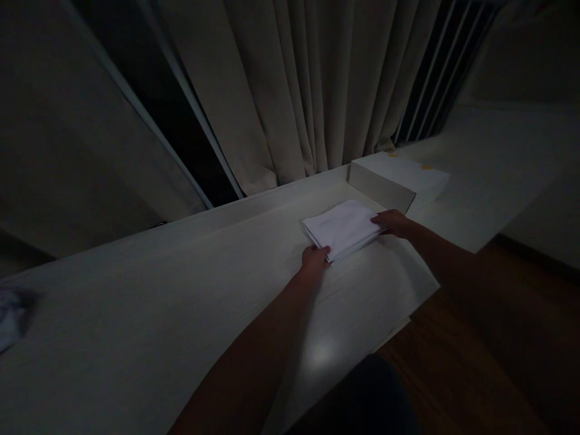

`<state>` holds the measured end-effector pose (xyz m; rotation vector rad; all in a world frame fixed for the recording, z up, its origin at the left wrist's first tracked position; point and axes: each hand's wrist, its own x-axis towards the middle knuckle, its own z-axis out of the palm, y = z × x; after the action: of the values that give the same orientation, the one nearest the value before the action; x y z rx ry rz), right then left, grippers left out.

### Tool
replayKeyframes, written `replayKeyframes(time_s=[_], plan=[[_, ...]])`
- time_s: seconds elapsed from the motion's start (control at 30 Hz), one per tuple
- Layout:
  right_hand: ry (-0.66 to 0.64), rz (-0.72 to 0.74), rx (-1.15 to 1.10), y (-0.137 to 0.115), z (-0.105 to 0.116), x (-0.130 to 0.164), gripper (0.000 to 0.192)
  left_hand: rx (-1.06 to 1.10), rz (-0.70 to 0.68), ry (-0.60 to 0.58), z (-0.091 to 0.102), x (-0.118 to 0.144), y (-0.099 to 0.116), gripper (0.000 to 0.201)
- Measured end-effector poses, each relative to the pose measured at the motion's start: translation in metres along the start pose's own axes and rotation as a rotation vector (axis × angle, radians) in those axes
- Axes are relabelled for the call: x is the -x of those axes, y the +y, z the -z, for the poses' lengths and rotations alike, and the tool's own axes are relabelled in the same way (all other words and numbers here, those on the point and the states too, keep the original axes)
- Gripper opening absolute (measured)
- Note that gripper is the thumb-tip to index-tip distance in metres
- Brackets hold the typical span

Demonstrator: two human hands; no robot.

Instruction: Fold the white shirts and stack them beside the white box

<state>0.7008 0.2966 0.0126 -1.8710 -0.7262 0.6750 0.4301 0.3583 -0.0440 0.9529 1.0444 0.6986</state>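
Note:
A folded white cloth (pixel 344 226), stacked in a few layers, is at or just above the pale tabletop (pixel 226 302). My left hand (pixel 315 257) pinches its near left corner, thumb on top and fingers underneath. At the right end, my right hand (pixel 392 222) grips the other side the same way, with the thumb over the upper layer. The undersides of both hands are hidden. Just beyond the cloth stands a white box (pixel 383 187), close to my right hand.
White sheets with yellow marks (pixel 419 175) lie by the box. A crumpled cloth (pixel 11 317) is at the far left edge. Beige curtains (pixel 312 90) hang behind the table's raised back edge. Wooden floor (pixel 435 362) shows at the lower right.

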Motion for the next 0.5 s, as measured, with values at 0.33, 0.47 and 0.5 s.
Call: replayKeyframes(time_s=[0.33, 0.47, 0.5], plan=[[0.061, -0.008, 0.178, 0.004, -0.008, -0.008, 0.050, -0.141, -0.078, 0.247, -0.003, -0.010, -0.005, 0.060], [0.212, 0.184, 0.392, 0.016, -0.012, 0.008, 0.051, -0.190, -0.153, 0.302, 0.001, -0.003, -0.006, 0.050], [0.241, 0.282, 0.479, 0.018, -0.014, 0.015, 0.049, -0.199, -0.180, 0.299, 0.005, 0.003, -0.006, 0.046]])
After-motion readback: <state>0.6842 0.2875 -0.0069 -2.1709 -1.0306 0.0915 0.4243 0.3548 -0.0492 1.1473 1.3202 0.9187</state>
